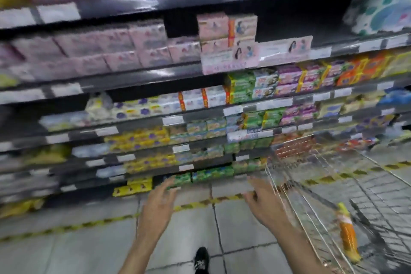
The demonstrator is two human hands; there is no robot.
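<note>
The shelves (142, 74) are stocked with boxed goods. The wire trolley (289, 184) beside them holds only an orange bottle (347, 231), so picking looks barely begun. The left hand (159, 202), grip spread and empty, reaches toward green boxes (183, 179) on the lowest shelf. The right hand (264, 204), grip also loose and empty, hovers by the trolley's rim.

Motion blur smears every shelf label (172, 120) unreadable; the cart (311, 196) runs off the right edge, both forearms off the near edge.
</note>
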